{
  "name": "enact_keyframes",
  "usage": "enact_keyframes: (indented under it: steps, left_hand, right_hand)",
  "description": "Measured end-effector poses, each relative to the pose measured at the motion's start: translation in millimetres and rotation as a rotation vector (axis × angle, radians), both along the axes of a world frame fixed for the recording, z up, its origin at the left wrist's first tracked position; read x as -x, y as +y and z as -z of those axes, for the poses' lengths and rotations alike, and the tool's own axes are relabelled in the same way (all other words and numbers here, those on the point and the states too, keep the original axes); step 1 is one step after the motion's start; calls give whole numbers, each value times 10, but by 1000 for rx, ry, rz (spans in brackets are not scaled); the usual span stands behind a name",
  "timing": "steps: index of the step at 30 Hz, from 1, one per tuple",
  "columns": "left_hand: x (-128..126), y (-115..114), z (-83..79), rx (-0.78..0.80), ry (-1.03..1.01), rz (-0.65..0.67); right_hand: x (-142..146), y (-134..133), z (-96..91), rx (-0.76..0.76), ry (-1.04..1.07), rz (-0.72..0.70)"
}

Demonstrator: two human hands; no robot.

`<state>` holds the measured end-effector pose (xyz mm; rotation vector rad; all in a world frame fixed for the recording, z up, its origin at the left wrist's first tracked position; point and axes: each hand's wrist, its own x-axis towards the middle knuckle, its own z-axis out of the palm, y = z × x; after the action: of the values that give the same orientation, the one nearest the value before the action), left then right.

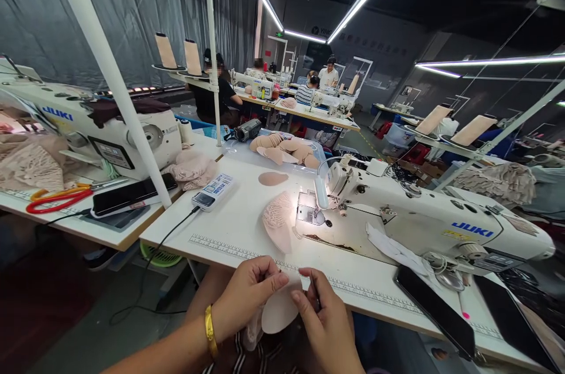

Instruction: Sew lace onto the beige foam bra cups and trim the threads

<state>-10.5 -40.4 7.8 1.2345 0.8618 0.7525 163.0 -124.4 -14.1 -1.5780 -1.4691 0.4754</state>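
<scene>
Just past the front edge of the table, my left hand [258,287], with a gold bracelet at the wrist, pinches a pale beige bra cup pad [281,310] by its upper left edge. My right hand [325,316] is curled at the pad's right edge, thumb and index finger close to it. A small dark shape shows within its fingers, too shadowed to name. Some thin beige fabric [253,330] hangs below my left hand. Ahead on the table lies a lace-covered cup [278,221], beside the lit needle area of a JUKI sewing machine [397,203].
A single pad [272,178] and a pile of pads [286,149] lie farther back. A white power bank [213,191] with a cable is at left. Phones [435,308] rest at right. Another machine [92,126] and red-handled scissors [57,200] are at left. People work behind.
</scene>
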Motion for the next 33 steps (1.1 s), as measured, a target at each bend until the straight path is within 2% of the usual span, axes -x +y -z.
enact_keyframes:
  steps: [2, 4, 8, 10, 12, 14, 16, 17, 19, 21, 24, 26, 28, 30, 31, 33]
  left_hand:
    - [57, 30, -21, -54, 37, 48]
    - [143, 80, -58, -135, 120, 151]
    - [372, 179, -184, -397, 276, 516]
    - [509, 211, -260, -542, 231, 682]
    - [683, 250, -331, -593, 151, 758]
    - [897, 318, -393, -523, 127, 687]
    - [1121, 410, -445, -482, 185, 433]
    - [1220, 458, -470, -479, 196, 331]
    - [1364, 546, -524, -467, 209, 184]
    - [1420, 621, -592, -433, 217, 106]
    - [1368, 756, -712, -432, 249, -11]
    - [1285, 904, -782, -503, 277, -97]
    - [1193, 1107, -820, -590, 311, -163]
    - [1103, 1341, -812, -680, 368, -206]
    - [1061, 1454, -791, -737, 430, -213]
    - [980, 1631, -723, -857, 606, -206]
  right_hand:
    - [-54, 39, -59, 67, 0, -106]
    - [-121, 64, -132, 145, -8, -222]
    - [-337, 71, -351, 354, -50, -428]
    - [-456, 89, -472, 410, 7, -522]
    - [-528, 143, -571, 414, 183, -508]
    - [-500, 245, -631, 440, 418, -415]
    - [-348, 412, -642, 512, 605, -360]
    - [-232, 528, -631, 555, 655, -377]
    - [39, 843, -595, 527, 703, -373]
    - [305, 1282, -576, 459, 704, -356]
    - [580, 2114, -662, 297, 731, -220]
    - [647, 2668, -790, 200, 743, -128]
    - [624, 3098, -909, 119, 743, -62]
    - [534, 3315, -948, 79, 723, -36]
    - [471, 3330, -926, 74, 704, -37]
    - [319, 3176, -818, 81, 644, -63]
